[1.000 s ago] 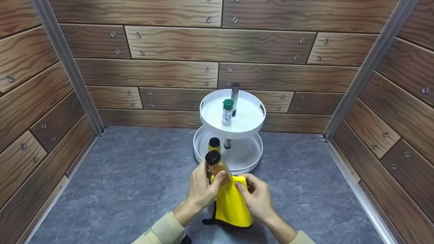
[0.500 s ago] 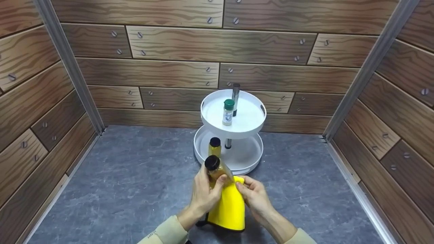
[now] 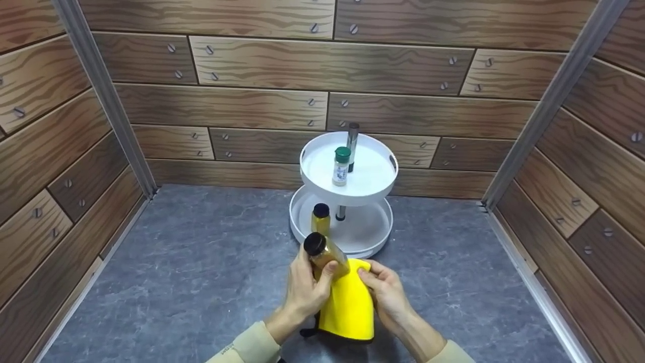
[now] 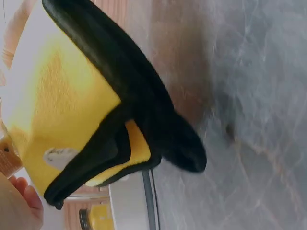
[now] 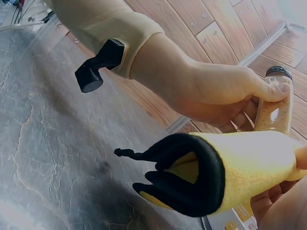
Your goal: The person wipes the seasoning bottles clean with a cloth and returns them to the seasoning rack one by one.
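Observation:
My left hand (image 3: 306, 290) grips a clear spice jar (image 3: 330, 257) with a black lid and orange-brown contents, tilted toward the upper left. In my right hand (image 3: 388, 292) the edge of a yellow cloth (image 3: 347, 307) with black trim is pinched against the jar's lower end. The cloth hangs folded below both hands; the right wrist view shows its black-edged folds (image 5: 211, 177) and the jar (image 5: 276, 110) above it. The left wrist view has the cloth (image 4: 62, 91) close up, hiding most of the left hand.
Ahead stands a white two-tier round stand (image 3: 347, 194). Its upper tier bears a small green-capped shaker (image 3: 341, 166); a black-lidded yellow jar (image 3: 320, 220) stands at the lower tier's front left. Wood-patterned walls (image 3: 277, 60) enclose the grey marbled tabletop (image 3: 211, 252).
The jar has tipped slightly lower and nearer. The hanging cloth swung left, then back right, while the right hand kept pinching its edge. Both hands stay nearly in place.

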`<state>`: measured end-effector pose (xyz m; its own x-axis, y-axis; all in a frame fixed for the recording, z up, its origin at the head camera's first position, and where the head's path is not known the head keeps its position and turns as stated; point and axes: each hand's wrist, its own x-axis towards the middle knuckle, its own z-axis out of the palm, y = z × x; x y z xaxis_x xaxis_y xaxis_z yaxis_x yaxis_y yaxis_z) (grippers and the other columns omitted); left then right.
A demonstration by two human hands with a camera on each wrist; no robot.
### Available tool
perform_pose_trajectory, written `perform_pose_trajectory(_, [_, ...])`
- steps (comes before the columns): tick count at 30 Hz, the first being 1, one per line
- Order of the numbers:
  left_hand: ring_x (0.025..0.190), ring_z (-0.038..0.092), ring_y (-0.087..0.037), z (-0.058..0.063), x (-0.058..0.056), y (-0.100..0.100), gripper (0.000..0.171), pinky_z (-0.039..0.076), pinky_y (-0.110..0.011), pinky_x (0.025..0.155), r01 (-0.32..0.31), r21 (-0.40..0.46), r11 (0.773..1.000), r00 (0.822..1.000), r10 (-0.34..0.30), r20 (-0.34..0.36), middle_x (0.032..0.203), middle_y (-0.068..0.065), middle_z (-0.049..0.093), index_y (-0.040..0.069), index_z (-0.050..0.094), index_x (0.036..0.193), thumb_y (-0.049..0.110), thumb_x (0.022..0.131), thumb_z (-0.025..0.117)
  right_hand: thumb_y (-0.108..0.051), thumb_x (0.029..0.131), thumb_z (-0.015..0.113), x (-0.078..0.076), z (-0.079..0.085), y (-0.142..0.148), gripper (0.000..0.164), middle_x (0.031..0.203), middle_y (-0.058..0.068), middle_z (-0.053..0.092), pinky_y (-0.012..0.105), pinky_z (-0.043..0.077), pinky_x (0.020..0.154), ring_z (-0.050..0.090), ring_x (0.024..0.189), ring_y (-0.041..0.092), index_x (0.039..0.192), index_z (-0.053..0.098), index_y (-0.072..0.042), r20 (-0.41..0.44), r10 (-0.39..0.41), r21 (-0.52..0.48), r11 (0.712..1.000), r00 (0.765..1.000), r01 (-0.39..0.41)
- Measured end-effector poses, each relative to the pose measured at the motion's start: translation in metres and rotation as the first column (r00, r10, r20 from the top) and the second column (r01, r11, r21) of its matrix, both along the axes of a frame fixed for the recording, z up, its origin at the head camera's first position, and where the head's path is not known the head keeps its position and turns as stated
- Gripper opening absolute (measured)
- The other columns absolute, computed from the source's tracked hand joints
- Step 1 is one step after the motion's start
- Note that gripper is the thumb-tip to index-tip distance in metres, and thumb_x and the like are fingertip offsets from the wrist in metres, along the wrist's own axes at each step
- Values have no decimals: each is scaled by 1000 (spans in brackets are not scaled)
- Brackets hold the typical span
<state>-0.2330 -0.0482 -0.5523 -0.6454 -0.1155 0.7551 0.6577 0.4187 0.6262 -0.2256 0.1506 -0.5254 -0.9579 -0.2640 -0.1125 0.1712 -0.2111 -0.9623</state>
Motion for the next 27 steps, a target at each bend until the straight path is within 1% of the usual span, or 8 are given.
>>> perform_pose_trajectory(3, [103,77,-16,-1,0,5,60,66,-36,90,10,1,1000,1000,-10,-25,116,-12,80,3,62,139,57,111,62,-11,114,60,-1,-1,0,19,106,-1,82,27,66,89,78,98,12,127,72,-4,-4,-4,-7,1000,1000,4])
perform_pose_trajectory(6, [103,76,-17,0,1,9,62,65,-37,91,6,-8,1000,999,-6,-47,116,-11,78,3,62,139,59,111,59,-11,114,60,-1,-4,-2,19,106,-2,81,26,65,88,77,97,11,127,73,-5,-5,15,-17,1000,1000,-15])
perform_pose_trajectory(9, [103,75,-16,0,2,12,63,65,-37,91,5,-24,1000,999,-6,-47,115,-9,76,4,62,139,60,111,59,-8,113,58,0,-8,-4,21,104,-2,81,25,65,86,76,94,10,128,73,-5,1,43,-17,999,999,-43])
perform_pose_trajectory(12, [104,73,-16,-1,2,14,60,64,-37,91,14,-46,999,999,-16,-35,116,-9,75,5,62,140,58,111,61,-6,112,57,0,-12,-4,22,100,-3,80,24,65,83,74,89,9,128,73,-5,10,40,-11,999,999,-40])
perform_pose_trajectory(16, [104,71,-15,-4,1,10,56,62,-37,92,11,-70,997,999,-13,-29,116,-8,73,6,62,141,53,110,65,-7,113,58,0,-15,-4,23,102,-2,81,25,65,85,75,92,9,129,73,-4,2,47,-11,999,999,-47])
perform_pose_trajectory(21, [102,69,-15,-6,1,5,55,61,-37,90,-2,-99,995,999,-3,-44,114,-8,72,6,63,138,53,110,65,-11,114,60,2,-15,2,22,108,-3,82,27,65,93,77,101,11,130,74,-5,4,65,1,998,998,-65])
perform_pose_trajectory(24, [103,70,-16,-5,2,3,54,62,-37,91,-3,-104,995,999,-1,-37,115,-8,73,6,63,137,53,110,65,-12,114,60,4,-14,7,23,109,-3,82,28,65,94,78,102,12,131,73,-5,7,51,12,999,999,-51])
perform_pose_trajectory(27, [104,71,-17,-4,3,1,54,62,-38,93,-7,-98,995,1000,4,-27,115,-8,73,7,64,136,55,110,64,-12,114,60,5,-12,11,26,110,-2,82,28,65,93,78,102,12,134,71,-1,8,35,13,999,999,-35])
